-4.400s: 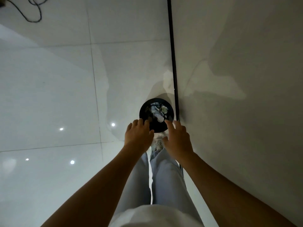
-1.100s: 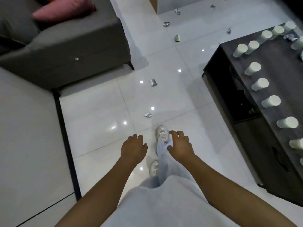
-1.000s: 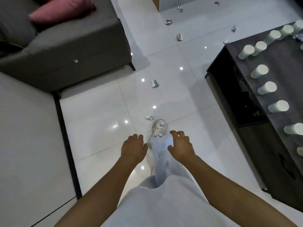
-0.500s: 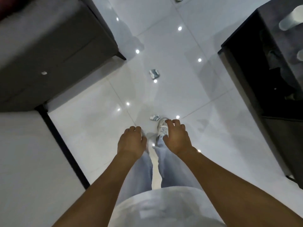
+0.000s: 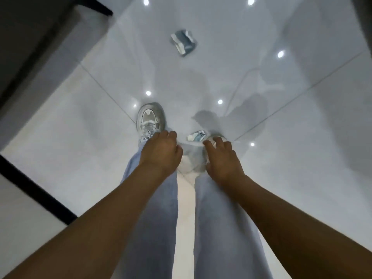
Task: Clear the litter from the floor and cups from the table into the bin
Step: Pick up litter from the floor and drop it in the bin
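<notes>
Right hand [image 5: 222, 161]: fingers loosely curled and a little spread, holding nothing, tips hanging just above the floor. Left hand [image 5: 161, 153]: same, fingers relaxed and slightly bent, nothing in them, over the left trouser leg.

Nearest target: small crumpled blue-and-white wrapper [image 5: 196, 135] on the glossy white tiled floor [image 5: 80, 127], just beyond the right fingertips, beside the toe of the right shoe, which the hand mostly hides. Not touched yet.

Second piece: larger crumpled blue-grey packet [image 5: 183, 42], further ahead on the same tile run, well apart from both hands.

Handling guess: thin foil or paper, near weightless, soft, crushes freely, nothing fragile. The tile looks slick, so it will likely skate if pushed from the side. Come down from above and pinch a raised fold between thumb and forefinger; avoid scraping at a flat edge.

Grey trainer [image 5: 150, 117] on the left foot sits forward. Dark furniture edge [image 5: 30, 37] upper left. Bin and table not in view.
</notes>
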`<state>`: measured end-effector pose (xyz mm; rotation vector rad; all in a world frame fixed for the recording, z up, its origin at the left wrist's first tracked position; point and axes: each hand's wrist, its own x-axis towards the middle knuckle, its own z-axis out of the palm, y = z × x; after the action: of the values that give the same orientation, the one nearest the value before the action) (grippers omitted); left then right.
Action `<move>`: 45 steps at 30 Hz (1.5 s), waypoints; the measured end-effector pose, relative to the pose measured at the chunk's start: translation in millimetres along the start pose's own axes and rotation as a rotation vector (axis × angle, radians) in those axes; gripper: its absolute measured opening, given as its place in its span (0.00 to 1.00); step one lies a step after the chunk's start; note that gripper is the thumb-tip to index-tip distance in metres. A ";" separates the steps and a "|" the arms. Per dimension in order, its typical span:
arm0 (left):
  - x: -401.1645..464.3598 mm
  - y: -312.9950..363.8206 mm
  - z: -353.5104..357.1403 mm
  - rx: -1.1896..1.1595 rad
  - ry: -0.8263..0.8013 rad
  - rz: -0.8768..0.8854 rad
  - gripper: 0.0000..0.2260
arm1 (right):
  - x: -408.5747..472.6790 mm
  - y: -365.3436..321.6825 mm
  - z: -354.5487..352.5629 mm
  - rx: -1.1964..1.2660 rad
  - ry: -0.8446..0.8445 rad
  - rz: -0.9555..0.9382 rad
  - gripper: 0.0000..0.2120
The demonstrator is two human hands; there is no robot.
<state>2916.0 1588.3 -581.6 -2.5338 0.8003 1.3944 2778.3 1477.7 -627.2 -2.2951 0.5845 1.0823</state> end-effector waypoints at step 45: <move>7.8 -68.8 -219.8 -0.796 -0.119 0.027 0.17 | 10.0 -179.2 -203.8 0.304 0.354 -0.149 0.27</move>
<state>3118.1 1563.4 -473.7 -2.9122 0.2713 2.1862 3003.5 1485.9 -475.8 -2.2259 0.6502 0.4792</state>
